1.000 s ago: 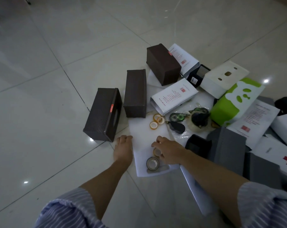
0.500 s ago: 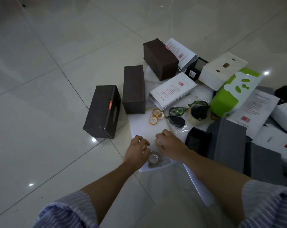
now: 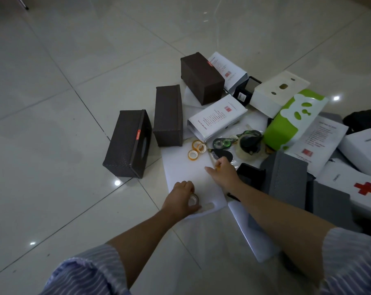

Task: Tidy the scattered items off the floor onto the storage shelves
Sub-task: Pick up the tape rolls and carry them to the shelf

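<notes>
Head view has my left hand (image 3: pixel 180 200) curled round a tape roll (image 3: pixel 193 200) on the white sheet (image 3: pixel 185 167); right hand (image 3: pixel 223 172) pinches something small, unclear what; I'd gather the three yellow rolls (image 3: pixel 196 149) together before rising

Red cross sign on white rectangular box (image 3: pixel 350 184), right edge of pile. White panda-face graphic on green plastic box (image 3: pixel 291 120). Small orange-red tag on dark brown woven box (image 3: pixel 127 143): lettering too small to read. Printed sheet with red stamp on white flat carton (image 3: pixel 216 118): text illegible. Similar sheet on grey-white paper (image 3: pixel 320 141): illegible.
</notes>
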### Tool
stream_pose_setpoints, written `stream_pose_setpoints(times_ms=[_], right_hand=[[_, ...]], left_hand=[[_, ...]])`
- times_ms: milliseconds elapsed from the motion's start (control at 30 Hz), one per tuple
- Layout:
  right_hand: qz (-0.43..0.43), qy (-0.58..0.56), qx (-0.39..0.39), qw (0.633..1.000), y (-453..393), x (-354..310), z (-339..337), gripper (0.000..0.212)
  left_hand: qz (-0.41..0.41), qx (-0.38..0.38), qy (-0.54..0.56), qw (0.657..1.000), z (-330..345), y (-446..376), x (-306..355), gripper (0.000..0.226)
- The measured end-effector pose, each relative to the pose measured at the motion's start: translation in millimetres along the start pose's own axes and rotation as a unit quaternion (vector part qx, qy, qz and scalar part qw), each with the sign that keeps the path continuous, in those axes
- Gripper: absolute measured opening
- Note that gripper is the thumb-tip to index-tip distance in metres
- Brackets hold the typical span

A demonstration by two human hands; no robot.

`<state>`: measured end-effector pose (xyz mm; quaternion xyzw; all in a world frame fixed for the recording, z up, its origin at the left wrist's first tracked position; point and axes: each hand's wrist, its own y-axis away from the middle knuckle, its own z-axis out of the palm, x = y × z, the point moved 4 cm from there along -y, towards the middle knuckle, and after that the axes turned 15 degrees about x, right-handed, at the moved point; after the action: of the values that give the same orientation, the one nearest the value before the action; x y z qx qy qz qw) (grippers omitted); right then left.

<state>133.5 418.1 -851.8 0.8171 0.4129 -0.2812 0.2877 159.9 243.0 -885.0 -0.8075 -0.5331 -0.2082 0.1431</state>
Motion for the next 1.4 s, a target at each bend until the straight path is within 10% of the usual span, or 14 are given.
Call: stream_pose_setpoints(times_ms=[200, 333, 467, 867, 1133, 1400], right_hand=[[-0.006, 0.020, -0.005, 1.000, 2, -3, 4, 0.032], [0.011, 0.000, -0.035, 0.999, 6, -5, 11, 0.010], [-0.147, 0.118, -0.064, 0.980, 16, -11, 23, 0.023], [-0.358, 0.302, -0.239, 0.851, 57, -19, 66, 0.045], [0.022, -0.076, -0.065, 0.995, 7, -12, 35, 0.031], [0.295, -0.493, -0.006, 0.818, -48, -27, 6, 0.009]], left_hand=[[-0.211, 0.085, 0.155, 0.961, -22, -5, -12, 0.036], [-0.370, 0.154, 0.371, 0.838, -36, -6, -15, 0.014], [-0.484, 0.081, 0.490, 0.720, -42, 2, -18, 0.031], [-0.441, 0.154, 0.266, 0.843, -48, 2, -51, 0.034], [-0.383, 0.197, 0.250, 0.867, -48, -37, -28, 0.026], [-0.306, 0.202, 0.165, 0.915, -34, -87, -11, 0.033]])
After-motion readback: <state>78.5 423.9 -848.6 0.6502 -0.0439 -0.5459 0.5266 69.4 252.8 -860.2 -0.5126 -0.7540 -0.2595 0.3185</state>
